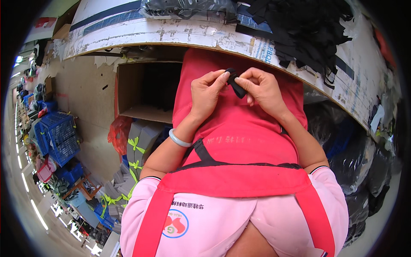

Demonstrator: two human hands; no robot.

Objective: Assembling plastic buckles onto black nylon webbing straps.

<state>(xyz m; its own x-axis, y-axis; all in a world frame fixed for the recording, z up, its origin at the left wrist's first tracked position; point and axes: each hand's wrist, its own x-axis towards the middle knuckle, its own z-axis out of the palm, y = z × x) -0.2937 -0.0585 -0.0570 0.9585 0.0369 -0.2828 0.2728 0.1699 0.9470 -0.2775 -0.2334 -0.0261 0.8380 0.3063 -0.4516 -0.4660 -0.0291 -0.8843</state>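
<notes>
Between my two hands, above my lap, is a small black fabric strip (236,85), folded or looped at its upper end. The thumb and fingers of my left hand (207,92) pinch its upper left side. My right hand (262,92) pinches the strip from the right, thumb against curled fingers, and its lower end hangs loose between the hands. A red apron (239,124) covers my lap just below them. On the table beyond lies a heap of similar black strips (299,30).
The worn white table edge (171,36) curves just past my hands. An open cardboard box (147,113) stands under it at left, near bundles of grey pieces (139,137) tied with yellow-green ribbon. Blue crates (60,135) stand farther left. Bags of dark material (351,162) crowd the right.
</notes>
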